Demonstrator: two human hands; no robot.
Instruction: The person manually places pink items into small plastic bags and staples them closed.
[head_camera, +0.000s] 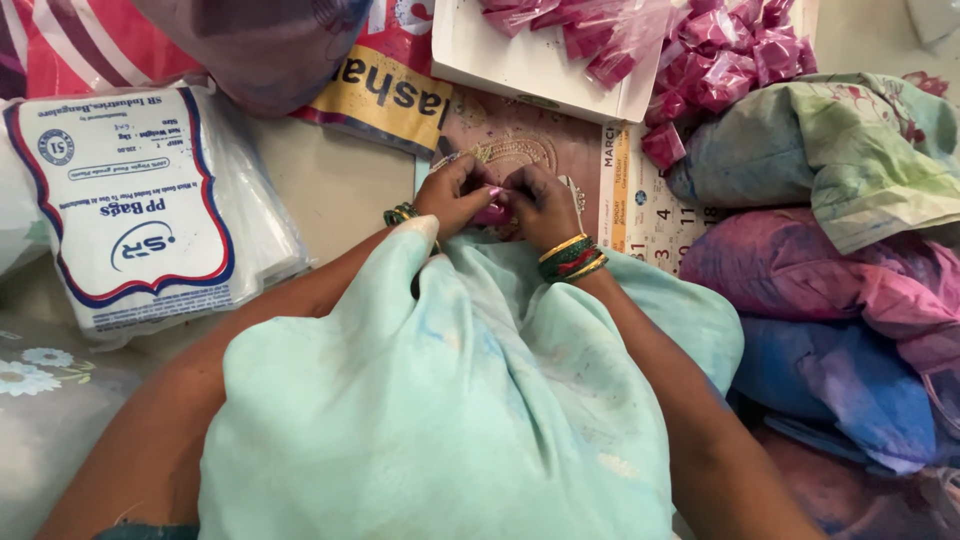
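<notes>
My left hand (455, 195) and my right hand (540, 205) meet over my lap, both pinching a small pink packet (492, 212) of powder between the fingers. Most of the packet is hidden by my fingers. Bangles circle both wrists, green and gold on the right (570, 258). A pale green cloth (450, 400) drapes over my arms and lap below the hands.
A white tray (520, 60) with several tied pink packets (720, 50) lies ahead. A pack of clear plastic bags (130, 200) sits at left. Powder-stained sacks, greenish (850, 150), pink (800, 265) and blue (840, 380), stand at right. A calendar sheet (640, 200) lies under the hands.
</notes>
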